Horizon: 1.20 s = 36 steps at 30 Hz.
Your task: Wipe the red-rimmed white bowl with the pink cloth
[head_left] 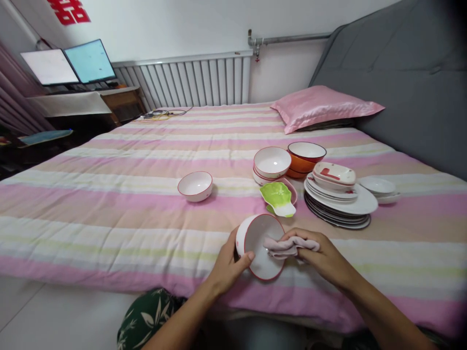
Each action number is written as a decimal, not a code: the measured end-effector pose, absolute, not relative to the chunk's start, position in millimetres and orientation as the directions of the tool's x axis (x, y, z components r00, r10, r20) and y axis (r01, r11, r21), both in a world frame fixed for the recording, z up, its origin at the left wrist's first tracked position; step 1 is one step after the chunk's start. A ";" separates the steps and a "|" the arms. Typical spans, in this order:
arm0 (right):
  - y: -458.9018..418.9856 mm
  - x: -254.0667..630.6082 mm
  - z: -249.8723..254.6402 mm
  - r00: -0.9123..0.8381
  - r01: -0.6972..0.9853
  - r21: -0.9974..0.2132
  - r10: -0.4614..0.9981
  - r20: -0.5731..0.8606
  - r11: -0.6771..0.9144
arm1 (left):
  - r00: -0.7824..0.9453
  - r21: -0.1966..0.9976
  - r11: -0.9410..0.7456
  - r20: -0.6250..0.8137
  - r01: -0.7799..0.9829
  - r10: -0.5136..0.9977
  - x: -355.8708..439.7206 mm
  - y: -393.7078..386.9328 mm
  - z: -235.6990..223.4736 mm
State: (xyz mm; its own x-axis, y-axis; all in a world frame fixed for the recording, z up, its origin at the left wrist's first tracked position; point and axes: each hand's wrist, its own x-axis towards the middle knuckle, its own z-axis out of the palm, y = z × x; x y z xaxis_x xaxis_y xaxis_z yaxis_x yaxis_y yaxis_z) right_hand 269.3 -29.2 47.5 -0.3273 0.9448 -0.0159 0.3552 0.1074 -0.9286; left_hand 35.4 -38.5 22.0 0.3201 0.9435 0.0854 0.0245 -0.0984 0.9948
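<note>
A white bowl with a red rim [257, 267] is tilted on its side near the bed's front edge, its opening facing right. My left hand [229, 262] grips its left side, the thumb over the rim. In my right hand [321, 250] is a crumpled pale pink cloth [286, 247], pressed inside the bowl. Just behind the bowl lies a green leaf-shaped dish [278, 195], partly over a pink one. A second red-rimmed bowl [195, 186] stands upright by itself to the left.
Stacked red-rimmed bowls [273, 163] and orange bowls [307, 151] stand behind. To the right are a pile of plates [365, 201] topped by rectangular dishes [333, 174], and small white dishes [379, 185]. A pink pillow [324, 108] lies on the striped bedspread [120, 204].
</note>
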 end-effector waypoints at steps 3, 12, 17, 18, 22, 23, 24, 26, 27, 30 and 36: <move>-30.1 267.4 47.2 -0.317 0.418 -0.862 0.935 0.158 0.287 | 0.315 0.997 -0.067 0.052 0.037 0.948 35.0 -37.6 22.6; -39.6 243.3 29.1 -0.425 0.630 -0.139 0.489 0.761 0.764 | 0.323 0.996 -0.084 0.081 -0.007 0.943 34.1 -37.8 22.5; -43.7 236.2 31.4 -0.388 0.702 -0.100 0.497 0.776 0.705 | 0.348 0.989 -0.149 0.134 0.017 0.928 34.6 -42.3 23.7; -43.3 233.3 31.6 -0.395 0.708 -0.096 0.506 0.767 0.700 | 0.345 0.986 -0.160 0.139 0.036 0.928 34.8 -43.2 23.0; -39.2 219.6 30.9 -0.454 0.725 -0.079 0.561 0.692 0.684 | 0.329 0.976 -0.200 0.161 0.088 0.931 35.4 -44.9 18.7; -38.1 217.2 31.4 -0.452 0.736 -0.078 0.575 0.682 0.672 | 0.327 0.974 -0.208 0.168 0.093 0.930 35.6 -45.0 18.0; -37.1 215.6 32.4 -0.441 0.746 -0.078 0.579 0.685 0.661 | 0.328 0.971 -0.218 0.175 0.098 0.928 35.9 -45.1 17.7; -35.7 214.7 36.2 -0.410 0.753 -0.081 0.562 0.718 0.653 | 0.333 0.963 -0.246 0.197 0.111 0.922 36.6 -45.3 17.9; -35.3 215.0 38.7 -0.394 0.747 -0.089 0.547 0.739 0.659 | 0.338 0.958 -0.263 0.212 0.113 0.917 36.9 -45.5 18.2; -34.6 215.3 45.7 -0.346 0.725 -0.143 0.536 0.770 0.674 | 0.353 0.948 -0.298 0.242 0.115 0.904 37.3 -46.3 17.9; -33.5 210.2 55.5 -0.556 0.662 -0.161 0.623 0.550 0.732 | 0.337 0.943 -0.299 0.236 0.148 0.911 36.5 -46.7 14.4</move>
